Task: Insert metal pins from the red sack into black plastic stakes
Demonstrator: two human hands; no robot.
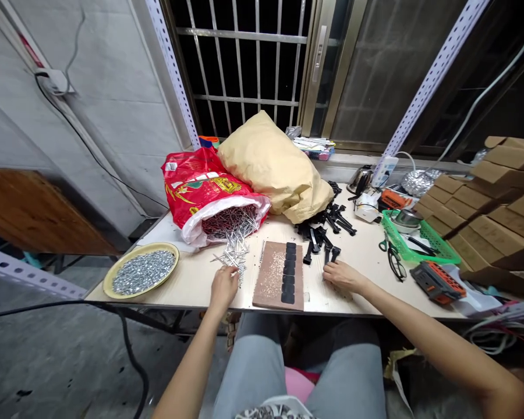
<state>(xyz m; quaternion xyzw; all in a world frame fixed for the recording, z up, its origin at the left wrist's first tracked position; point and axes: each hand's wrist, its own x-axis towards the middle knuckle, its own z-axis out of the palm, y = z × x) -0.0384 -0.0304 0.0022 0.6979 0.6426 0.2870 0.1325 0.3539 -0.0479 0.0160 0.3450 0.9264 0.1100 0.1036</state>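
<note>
My left hand (224,286) rests knuckles-up on the table at a loose heap of silver screws (232,254), fingers curled down onto them. My right hand (341,274) lies on the table just below a pile of black plastic parts (325,228), fingers bent and touching the nearest pieces. Between my hands sits a brown board (271,279) with a column of black pieces (289,272) set in it. What either hand holds, if anything, is hidden under the fingers.
A red bag (201,195) spills screws; a tan sack (273,166) lies behind it. A yellow plate (112,285) of small metal parts sits at left. Scissors (393,256), a green tray (441,247), an orange-grey tool (434,282) and cardboard boxes (493,215) crowd the right.
</note>
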